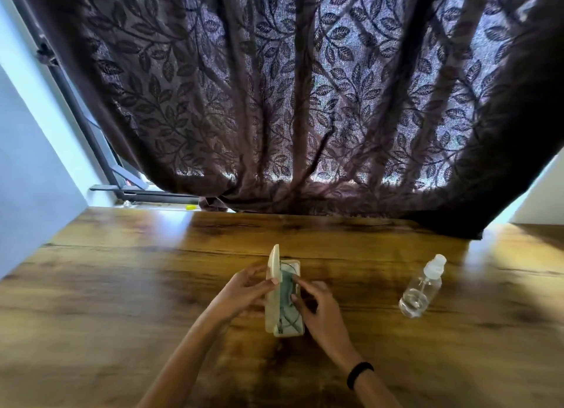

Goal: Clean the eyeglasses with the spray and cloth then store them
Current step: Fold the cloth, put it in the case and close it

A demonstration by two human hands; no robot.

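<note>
Nearest me, a black wristband (pixel 359 374) circles the right wrist; above it the right hand (pixel 317 310) sets forefinger and thumb on the green cloth (pixel 287 285) inside the open case (pixel 285 331), though I cannot tell whether they pinch it; thin-framed eyeglasses (pixel 288 317) lie in the case, partly under the cloth; the left hand (pixel 244 288) grips the upright lid (pixel 273 267) between thumb and fingers; the case sits on the wooden table (pixel 122 301); 1 clear spray bottle (pixel 422 288) stands well apart to the right; a leaf-patterned curtain (pixel 274 102) hangs behind.
</note>
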